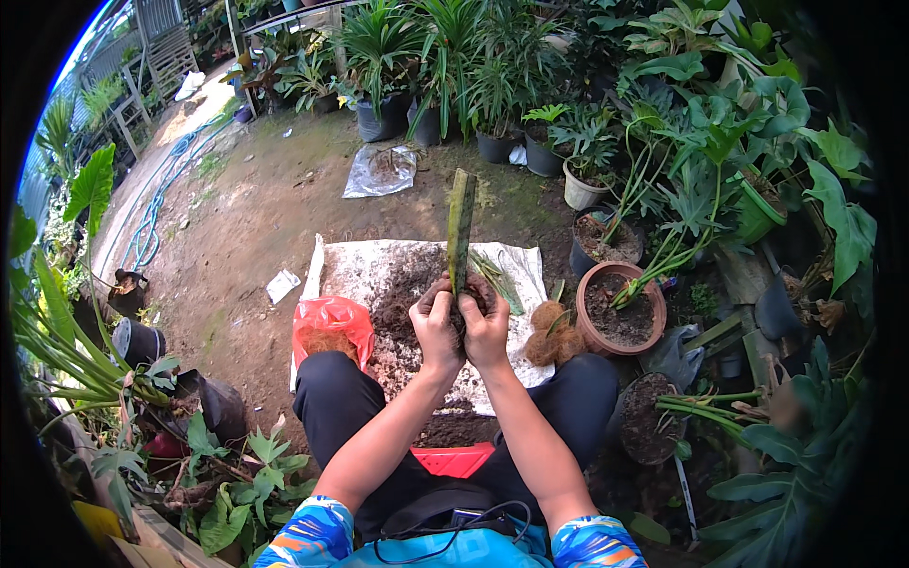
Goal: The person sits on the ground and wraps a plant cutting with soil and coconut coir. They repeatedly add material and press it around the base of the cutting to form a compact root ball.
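Observation:
My left hand and my right hand close together round the dark, soiled base of an upright mottled green, yellow-edged leaf cutting. Beneath them lies a white sack sheet with dark soil spread on it. An open red plastic bag holding brownish material is at the sheet's left. Several brown fibrous husk pieces sit at its right, and more green leaves lie behind my hands.
Potted plants line the back and sides, with a terracotta-coloured pot at my right. A clear plastic sheet and white scrap lie on the dirt ground. A blue hose runs along the left. I sit low, knees either side.

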`<state>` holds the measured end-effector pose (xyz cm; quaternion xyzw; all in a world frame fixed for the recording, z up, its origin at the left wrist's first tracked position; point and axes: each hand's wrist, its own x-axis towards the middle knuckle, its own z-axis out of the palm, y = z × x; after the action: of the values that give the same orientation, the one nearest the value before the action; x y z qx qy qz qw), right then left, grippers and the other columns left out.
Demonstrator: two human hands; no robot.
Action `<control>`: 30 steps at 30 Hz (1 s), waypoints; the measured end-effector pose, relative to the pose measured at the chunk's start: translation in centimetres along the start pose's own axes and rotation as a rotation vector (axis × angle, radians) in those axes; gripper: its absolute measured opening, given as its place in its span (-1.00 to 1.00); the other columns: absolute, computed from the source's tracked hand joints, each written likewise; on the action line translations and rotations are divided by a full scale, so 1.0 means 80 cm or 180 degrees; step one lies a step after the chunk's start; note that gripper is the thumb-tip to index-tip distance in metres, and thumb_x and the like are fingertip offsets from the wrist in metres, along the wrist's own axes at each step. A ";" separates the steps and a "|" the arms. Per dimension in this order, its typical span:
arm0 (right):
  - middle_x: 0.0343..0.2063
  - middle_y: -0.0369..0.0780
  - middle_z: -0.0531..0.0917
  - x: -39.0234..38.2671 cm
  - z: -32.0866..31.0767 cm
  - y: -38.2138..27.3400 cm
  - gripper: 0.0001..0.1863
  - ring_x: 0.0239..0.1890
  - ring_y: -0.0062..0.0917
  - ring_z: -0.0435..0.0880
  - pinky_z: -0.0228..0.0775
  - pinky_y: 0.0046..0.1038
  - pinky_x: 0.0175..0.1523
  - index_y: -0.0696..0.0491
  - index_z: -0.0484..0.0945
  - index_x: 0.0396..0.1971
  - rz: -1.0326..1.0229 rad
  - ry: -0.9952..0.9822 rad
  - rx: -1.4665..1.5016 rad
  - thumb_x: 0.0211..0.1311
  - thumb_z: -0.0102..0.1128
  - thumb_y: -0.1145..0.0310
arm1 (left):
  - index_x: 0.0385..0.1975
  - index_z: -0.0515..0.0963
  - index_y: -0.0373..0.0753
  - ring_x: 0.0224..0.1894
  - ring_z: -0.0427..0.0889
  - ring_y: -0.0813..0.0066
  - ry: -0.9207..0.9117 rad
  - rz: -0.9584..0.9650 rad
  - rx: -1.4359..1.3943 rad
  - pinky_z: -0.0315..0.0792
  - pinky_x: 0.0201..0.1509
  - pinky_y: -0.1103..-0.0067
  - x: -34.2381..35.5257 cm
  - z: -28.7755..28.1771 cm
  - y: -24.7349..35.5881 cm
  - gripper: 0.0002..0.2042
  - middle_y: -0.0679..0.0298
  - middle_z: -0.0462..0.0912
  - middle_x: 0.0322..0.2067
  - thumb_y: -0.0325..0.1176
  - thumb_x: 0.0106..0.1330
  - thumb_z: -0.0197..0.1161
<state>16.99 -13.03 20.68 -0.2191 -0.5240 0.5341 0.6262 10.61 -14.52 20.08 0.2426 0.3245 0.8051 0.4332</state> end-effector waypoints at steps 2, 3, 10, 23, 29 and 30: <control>-0.20 -0.22 0.66 -0.002 -0.004 -0.005 -0.76 -0.12 -0.54 0.59 0.40 -0.49 0.06 0.22 0.55 -0.10 0.0031 0.0102 -0.0028 0.29 0.07 0.46 | -0.26 0.60 -0.44 -0.31 0.59 0.55 0.0099 0.0173 0.0212 0.49 -0.15 0.59 -0.004 0.009 -0.004 -0.77 0.23 0.65 -0.31 -0.39 0.35 0.08; -0.19 -0.20 0.65 -0.003 -0.005 -0.008 -0.76 -0.11 -0.53 0.59 0.40 -0.48 0.07 0.22 0.55 -0.11 0.0018 0.0189 -0.0074 0.29 0.09 0.44 | -0.21 0.58 -0.42 -0.33 0.61 0.53 0.0125 0.0347 0.0405 0.51 -0.17 0.58 -0.003 0.015 -0.006 -0.74 0.23 0.64 -0.32 -0.34 0.37 0.07; -0.11 -0.07 0.61 -0.003 -0.017 -0.019 -0.67 -0.07 -0.37 0.61 0.38 -0.39 0.11 0.26 0.57 -0.09 -0.0558 -0.0121 -0.1176 0.29 0.17 0.32 | -0.31 0.62 -0.37 -0.46 0.54 0.61 0.0248 -0.0364 0.0225 0.43 -0.38 0.60 0.000 0.025 0.004 -0.58 0.29 0.63 -0.43 -0.06 0.45 0.10; -0.06 -0.20 0.64 0.000 -0.025 -0.018 -0.64 -0.02 -0.55 0.59 0.35 -0.48 0.20 0.21 0.51 0.07 0.0892 -0.0035 0.1307 0.42 0.03 0.31 | -0.22 0.60 -0.41 -0.36 0.63 0.55 0.0045 -0.0366 -0.0634 0.53 -0.24 0.61 -0.013 0.030 0.018 -0.78 0.25 0.66 -0.36 -0.36 0.42 0.12; -0.07 -0.22 0.61 -0.009 -0.006 0.020 -0.71 -0.06 -0.59 0.56 0.40 -0.51 0.10 0.21 0.49 0.04 0.0402 -0.0009 0.0340 0.46 -0.03 0.37 | -0.26 0.60 -0.41 -0.38 0.58 0.61 0.0335 -0.0267 -0.0282 0.47 -0.31 0.62 -0.001 0.004 0.004 -0.81 0.27 0.65 -0.34 -0.41 0.42 0.10; -0.08 -0.23 0.61 -0.011 -0.005 0.024 -0.71 -0.06 -0.60 0.55 0.40 -0.51 0.10 0.20 0.49 0.04 0.0501 0.0015 0.0276 0.47 -0.04 0.37 | -0.26 0.60 -0.41 -0.39 0.58 0.61 0.0314 -0.0317 -0.0214 0.47 -0.31 0.63 0.000 -0.003 0.003 -0.81 0.27 0.65 -0.34 -0.41 0.42 0.11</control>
<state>16.58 -13.10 18.56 -0.2335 -0.4801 0.6034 0.5924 10.31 -14.68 20.15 0.1714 0.3298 0.8040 0.4641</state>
